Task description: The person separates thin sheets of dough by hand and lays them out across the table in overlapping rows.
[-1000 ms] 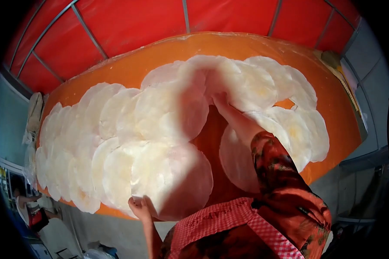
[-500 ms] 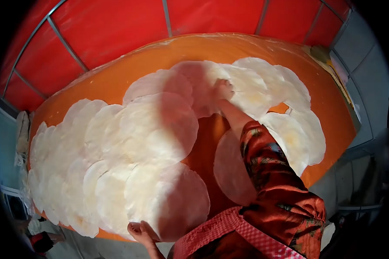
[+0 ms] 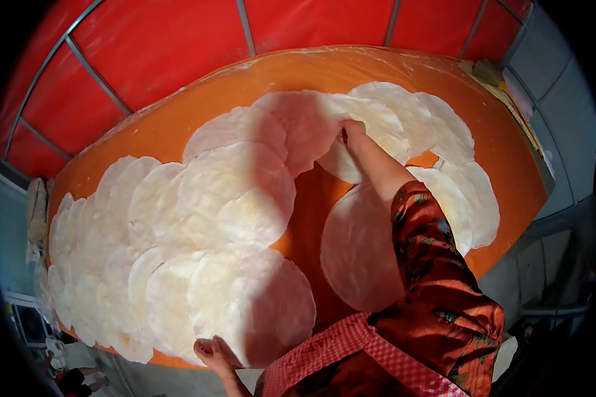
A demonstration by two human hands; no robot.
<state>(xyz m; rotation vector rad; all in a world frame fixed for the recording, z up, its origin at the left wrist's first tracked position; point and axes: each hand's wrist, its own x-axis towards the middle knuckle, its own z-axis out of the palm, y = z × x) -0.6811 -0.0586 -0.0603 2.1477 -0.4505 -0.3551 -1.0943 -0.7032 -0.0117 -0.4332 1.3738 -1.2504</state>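
Note:
Many thin, round, pale dough sheets (image 3: 238,192) lie overlapping on an orange cloth-like surface (image 3: 311,218). At the far middle, my right hand (image 3: 352,132) is closed in a pinch at the right edge of a shaded dough sheet (image 3: 301,126). That sheet's near right edge looks drawn up beside the hand. My left hand (image 3: 213,355) is at the near edge, touching the rim of the front dough sheet (image 3: 271,304). Its fingers are curled, and what they hold, if anything, is hidden. A single sheet (image 3: 361,251) lies under my right forearm, partly covered by the sleeve.
A red sheet wall (image 3: 318,23) with metal bars stands behind the surface. Folded material (image 3: 487,76) sits at the far right corner. Rolled cloth (image 3: 37,212) hangs at the left end. Part of another person (image 3: 79,380) shows at the lower left, near a box-like appliance (image 3: 30,324).
My right hand has gone from lying over the sheets to pinching an edge, shifting slightly right. The shaded sheet's right edge has pulled back, showing more of the sheet below. My left hand stays put.

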